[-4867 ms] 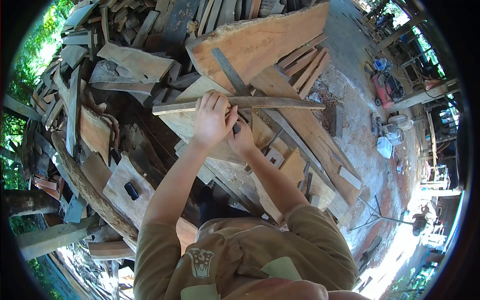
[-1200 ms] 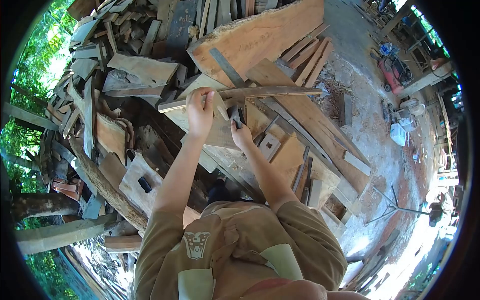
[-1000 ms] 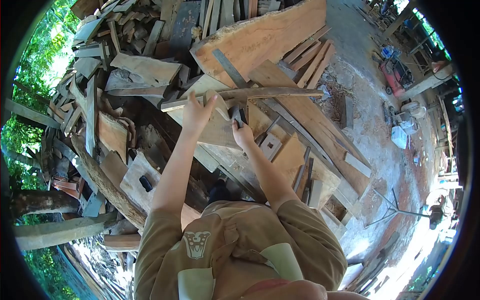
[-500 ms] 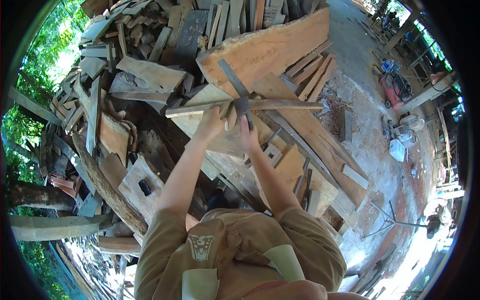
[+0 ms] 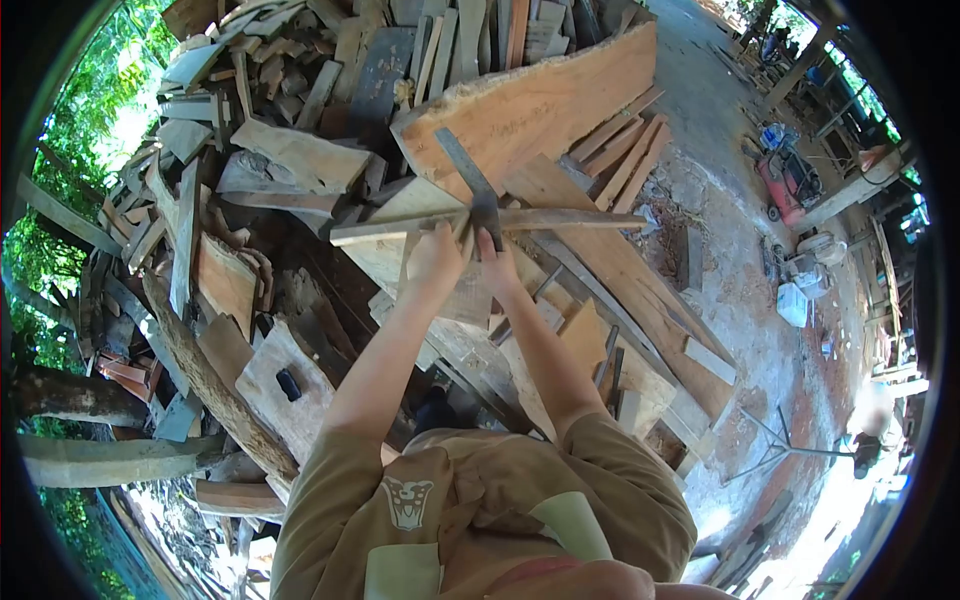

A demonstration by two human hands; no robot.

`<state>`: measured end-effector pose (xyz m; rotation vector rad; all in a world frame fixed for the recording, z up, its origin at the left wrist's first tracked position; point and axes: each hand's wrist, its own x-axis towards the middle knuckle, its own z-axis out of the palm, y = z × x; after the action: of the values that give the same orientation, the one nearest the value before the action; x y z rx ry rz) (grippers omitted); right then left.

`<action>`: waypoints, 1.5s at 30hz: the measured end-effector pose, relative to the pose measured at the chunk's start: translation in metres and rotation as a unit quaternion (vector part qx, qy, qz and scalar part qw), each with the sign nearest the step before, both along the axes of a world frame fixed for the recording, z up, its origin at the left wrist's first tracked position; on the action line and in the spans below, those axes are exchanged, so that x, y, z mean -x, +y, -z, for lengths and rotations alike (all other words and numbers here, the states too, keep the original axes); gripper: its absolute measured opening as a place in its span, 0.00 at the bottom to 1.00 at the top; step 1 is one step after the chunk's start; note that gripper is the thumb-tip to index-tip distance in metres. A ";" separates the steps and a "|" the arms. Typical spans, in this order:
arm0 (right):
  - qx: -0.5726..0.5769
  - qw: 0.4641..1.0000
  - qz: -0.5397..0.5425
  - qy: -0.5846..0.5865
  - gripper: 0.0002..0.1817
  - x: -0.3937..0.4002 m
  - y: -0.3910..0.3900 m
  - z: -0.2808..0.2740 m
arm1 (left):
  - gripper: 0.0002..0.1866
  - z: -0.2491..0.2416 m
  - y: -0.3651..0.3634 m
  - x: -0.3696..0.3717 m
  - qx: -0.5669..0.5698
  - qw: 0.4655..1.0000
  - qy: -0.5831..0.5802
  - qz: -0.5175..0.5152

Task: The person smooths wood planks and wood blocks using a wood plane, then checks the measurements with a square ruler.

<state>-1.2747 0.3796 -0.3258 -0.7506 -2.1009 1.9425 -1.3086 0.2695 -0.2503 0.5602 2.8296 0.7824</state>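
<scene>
A long, narrow wooden strip [image 5: 570,219] lies crosswise over the work surface. My left hand [image 5: 436,258] is closed at its near edge, left of the middle, with the fingertips partly hidden. Close beside those fingers shows a small tan piece [image 5: 464,228], too small to make out well. My right hand [image 5: 497,262] grips the lower end of a dark, flat, bent metal tool [image 5: 468,165] that looks like a carpenter's square. It crosses the strip, and its longer arm points away and to the left. Beneath both hands is a pale wooden board [image 5: 460,303].
Scrap wood [image 5: 300,90] is heaped ahead and to the left. A large live-edge slab [image 5: 540,105] lies beyond the strip, and a long plank [image 5: 630,290] slants to the right. A black object [image 5: 289,384] rests on a board at left. A red machine [image 5: 785,185] stands at far right.
My left hand has moved slightly right and nearer to me, closer to my right hand. The metal tool has turned and shifted slightly, showing less of its wide lower part.
</scene>
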 end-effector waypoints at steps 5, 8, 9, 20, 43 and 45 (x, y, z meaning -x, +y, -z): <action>-0.046 0.997 -0.013 0.056 0.22 -0.028 -0.008 -0.030 | 0.11 -0.007 0.009 0.004 0.009 0.999 0.023 0.025; -0.085 0.993 -0.045 0.067 0.18 -0.034 -0.001 -0.031 | 0.09 -0.017 0.015 -0.003 0.039 0.999 0.010 0.035; -0.157 0.969 -0.030 0.190 0.18 -0.029 -0.002 -0.031 | 0.09 -0.019 0.018 -0.004 0.033 0.999 -0.007 0.028; -0.290 0.948 -0.085 0.098 0.15 -0.007 0.024 -0.055 | 0.08 -0.019 0.019 0.004 0.087 0.994 0.008 0.069; -0.186 0.981 0.049 0.015 0.20 -0.009 0.039 -0.037 | 0.09 -0.024 0.035 -0.006 0.125 0.988 -0.013 0.093; -0.205 0.974 0.059 0.076 0.19 -0.012 0.030 -0.040 | 0.09 -0.024 0.038 -0.001 0.118 0.990 0.003 0.082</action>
<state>-1.2624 0.4093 -0.2862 -0.6027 -2.1997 1.3875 -1.3071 0.3074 -0.2260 0.7449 2.7804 0.4104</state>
